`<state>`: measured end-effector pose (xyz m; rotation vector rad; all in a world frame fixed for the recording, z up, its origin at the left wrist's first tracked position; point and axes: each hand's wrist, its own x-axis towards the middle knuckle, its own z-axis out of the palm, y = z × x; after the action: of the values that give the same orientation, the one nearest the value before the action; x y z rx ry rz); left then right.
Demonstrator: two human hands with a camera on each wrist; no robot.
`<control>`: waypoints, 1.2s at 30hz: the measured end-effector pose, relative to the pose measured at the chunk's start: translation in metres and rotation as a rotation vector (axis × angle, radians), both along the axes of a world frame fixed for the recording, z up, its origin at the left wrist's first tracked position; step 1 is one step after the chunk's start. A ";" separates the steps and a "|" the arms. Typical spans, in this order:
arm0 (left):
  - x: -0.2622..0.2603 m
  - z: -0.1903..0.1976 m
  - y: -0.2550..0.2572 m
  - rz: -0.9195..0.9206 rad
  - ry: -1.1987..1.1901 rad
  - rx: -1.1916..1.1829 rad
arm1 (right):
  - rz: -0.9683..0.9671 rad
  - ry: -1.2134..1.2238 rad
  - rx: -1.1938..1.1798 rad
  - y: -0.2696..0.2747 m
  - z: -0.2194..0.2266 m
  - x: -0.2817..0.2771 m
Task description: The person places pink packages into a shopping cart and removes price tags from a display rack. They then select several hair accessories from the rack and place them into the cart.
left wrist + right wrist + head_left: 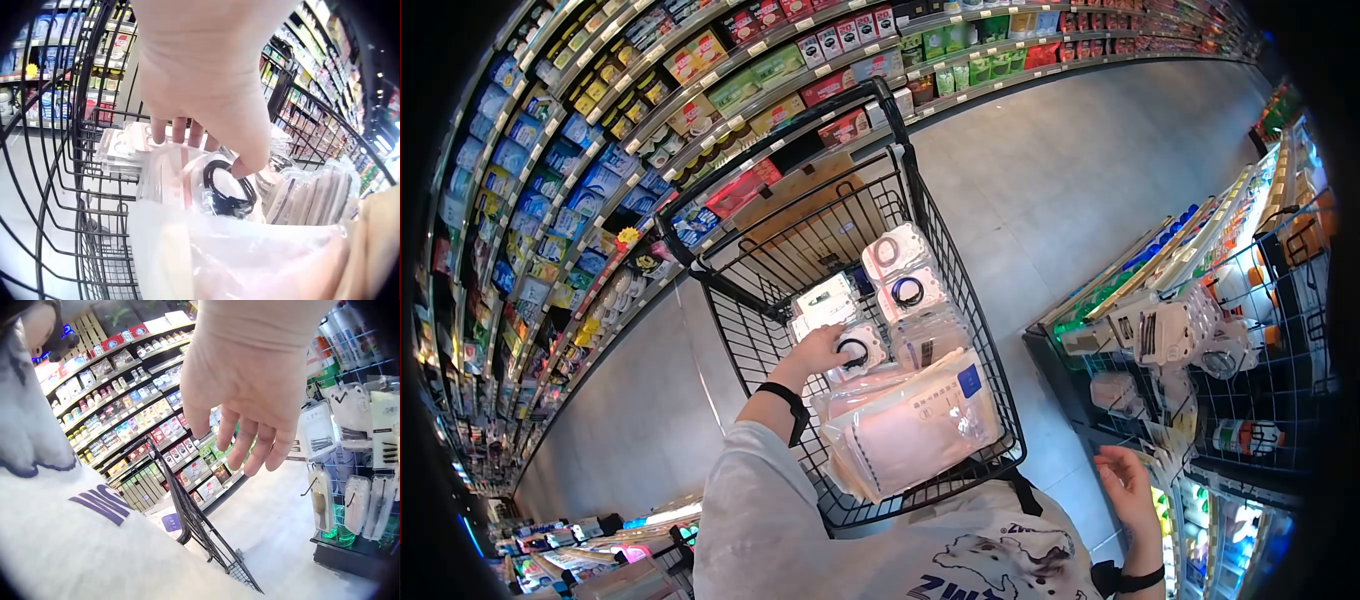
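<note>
the left arm reaches forward, sleeve pushed up and a dark band on the wrist. the left hand [818,350] is palm down, its fingers [178,130] pointing down and its thumb curled down too, the grip pinching between thumb and fingers. the right hand [1128,485] hangs near the body at the right, palm open, fingers [259,447] relaxed and slightly spread, holding nothing, a dark band on its wrist.

Left hand [206,81] fingertips hidden behind clear packet [187,181]; shelf labels unreadable.
</note>
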<state>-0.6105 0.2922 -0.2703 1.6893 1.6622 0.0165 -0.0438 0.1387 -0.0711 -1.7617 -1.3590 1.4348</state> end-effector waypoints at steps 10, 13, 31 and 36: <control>0.024 0.042 -0.003 -0.151 0.161 0.274 | -0.057 0.026 0.022 -0.010 -0.004 0.012; 0.035 0.040 -0.007 -0.271 0.271 0.234 | -0.059 0.016 0.008 -0.007 0.001 0.011; 0.061 0.106 0.021 -0.007 -0.029 0.725 | -0.793 -0.134 0.647 0.068 -0.014 0.106; 0.153 0.185 0.004 -0.071 -0.269 0.715 | -0.905 -0.362 0.752 0.107 -0.030 0.120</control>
<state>-0.4573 0.2965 -0.0857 2.1350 1.4728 0.8542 0.0757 0.2461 -0.1016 -1.7425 -0.8448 0.0946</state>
